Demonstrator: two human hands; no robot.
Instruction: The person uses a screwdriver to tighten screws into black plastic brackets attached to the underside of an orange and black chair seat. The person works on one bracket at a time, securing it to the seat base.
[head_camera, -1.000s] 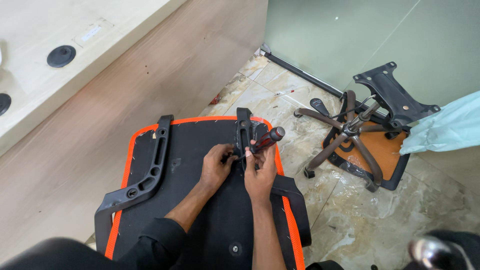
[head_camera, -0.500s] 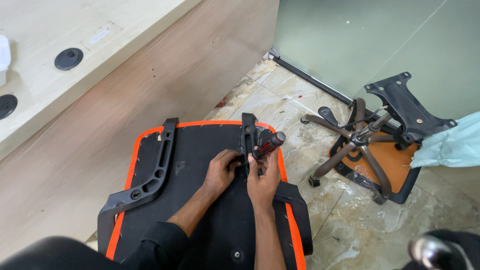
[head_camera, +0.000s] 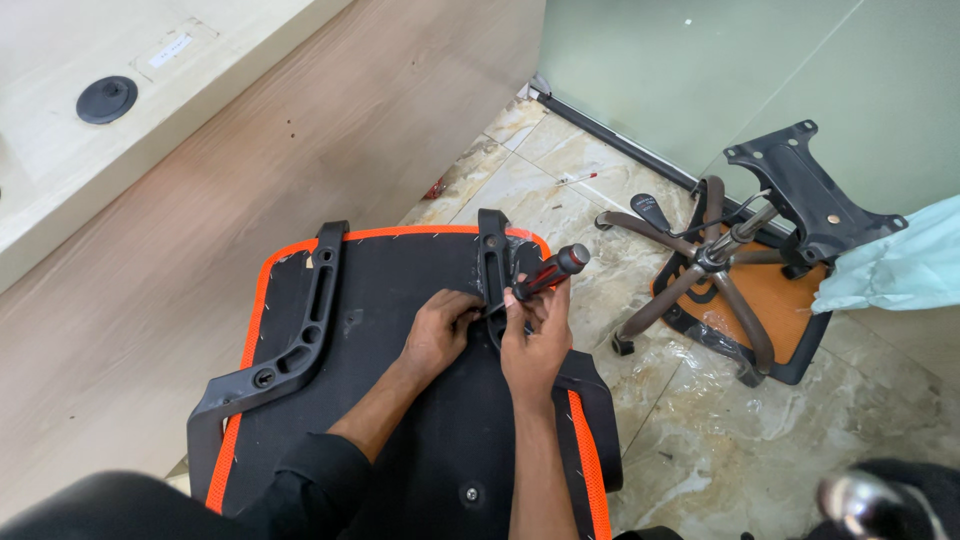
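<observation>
The right hand (head_camera: 535, 345) has its fingers clenched around a screwdriver (head_camera: 545, 274) with a red and black handle. The handle slants up to the right, and the tip points down-left at a black bracket (head_camera: 493, 255). The left hand (head_camera: 437, 335) sits just left of it, its fingers curled and pinching at the same spot on the bracket; what they grip is too small to tell. The bracket lies on the right side of a black seat (head_camera: 400, 400) with an orange rim, resting upside down on the person's lap. A matching black armrest bracket (head_camera: 300, 335) runs along the seat's left side. To the right, on the marble floor (head_camera: 720, 450), stands a five-armed chair base (head_camera: 700, 270) with a black plate on its post, over an orange seat pad (head_camera: 775, 315). A pale blue plastic bag (head_camera: 890, 265) lies at the far right. A wooden table (head_camera: 200, 170) fills the left.
</observation>
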